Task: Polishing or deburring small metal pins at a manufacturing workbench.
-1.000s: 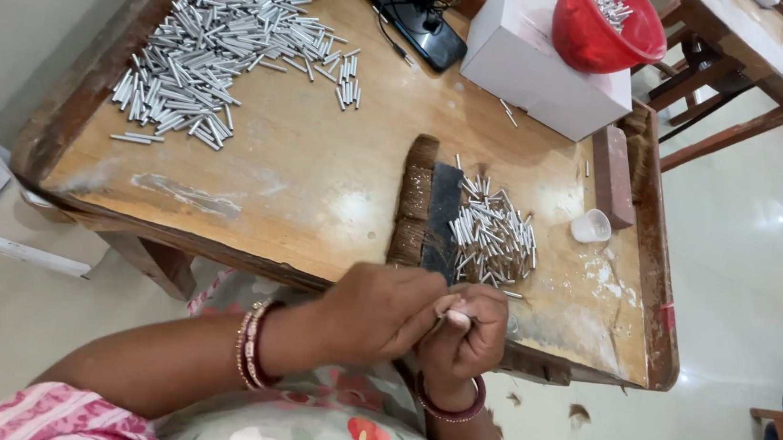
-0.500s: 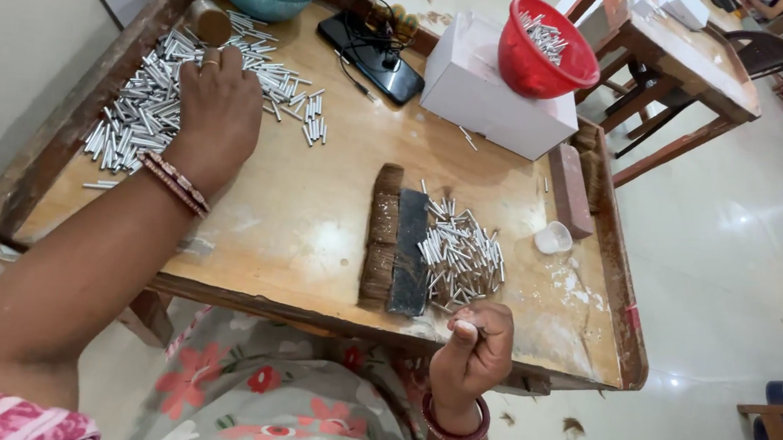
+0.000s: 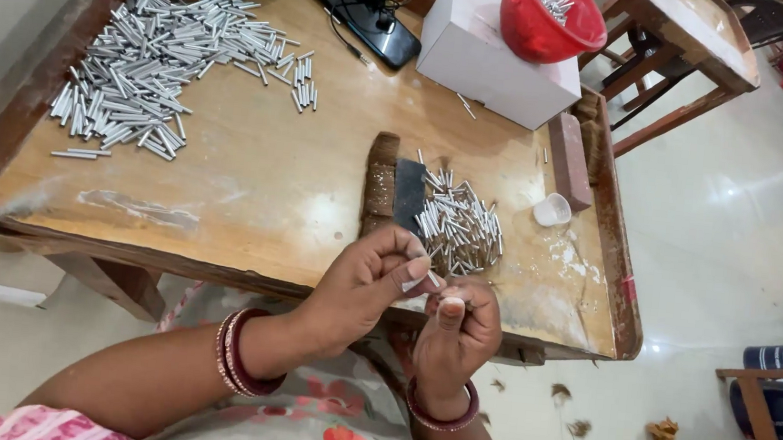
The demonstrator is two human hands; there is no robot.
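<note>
Nearest the camera, above a floral-print lap, the two hands meet at the near edge of the worn wooden table (image 3: 223, 185). The left hand (image 3: 368, 280), with dark red bangles on its wrist, pinches a small silvery metal tube (image 3: 431, 277) between thumb and fingertips. The right hand (image 3: 457, 336), also bangled, is curled into a loose fist with the thumb raised, touching the left hand's fingertips; whether it grips anything inside cannot be told.

Just beyond the hands, on the table, lies a small heap of short silvery tubes (image 3: 458, 225) beside a dark flat block (image 3: 408, 193) and a brown fibrous brush-like bar (image 3: 380, 183). To the right sit a small white cup (image 3: 553, 209) and a reddish brick-shaped block (image 3: 571, 158).

Farther off, at the far left, a large spread of longer silvery tubes (image 3: 153, 63) covers the table. At the far edge stand a black phone (image 3: 363, 16), a white box (image 3: 493, 58) and a red bowl (image 3: 549, 20) holding more tubes.
</note>
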